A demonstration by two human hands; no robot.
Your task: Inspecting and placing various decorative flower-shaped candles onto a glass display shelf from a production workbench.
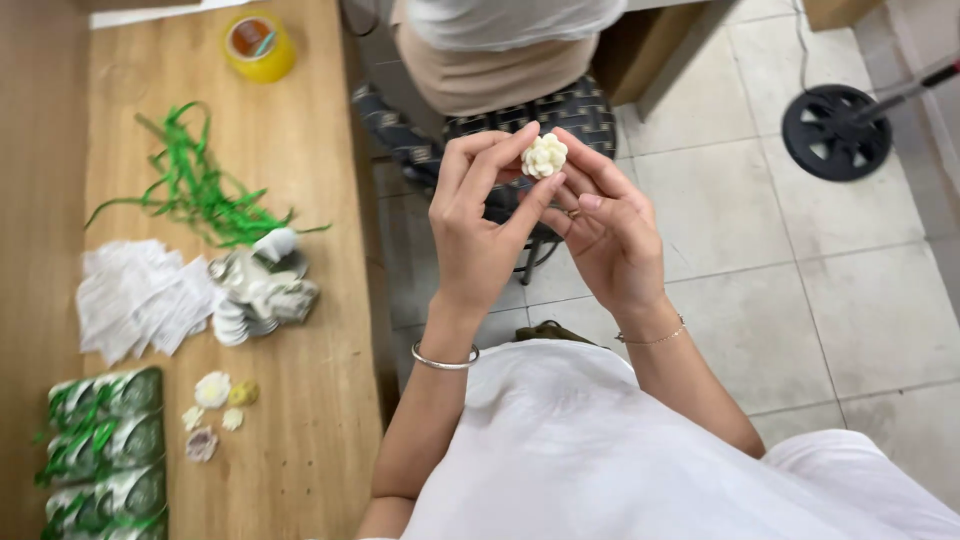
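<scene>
A small cream-white flower-shaped piece (545,156) is held up in front of me, pinched between the fingertips of both hands. My left hand (480,230) grips it from the left with thumb and forefinger. My right hand (610,235) supports it from the right and below, fingers curled. A metal bangle sits on my left wrist and a thin chain on my right. White cloth covers my lap below the hands.
A wooden table (300,150) at left carries green ribbon strips (195,190), a yellow tape roll (259,45), white paper pieces (140,295), silver foil bits (260,290), small flower pieces (215,405) and green-wrapped packs (105,450). Another person sits on a stool (500,80) ahead. A black fan base (836,130) stands on the tiled floor.
</scene>
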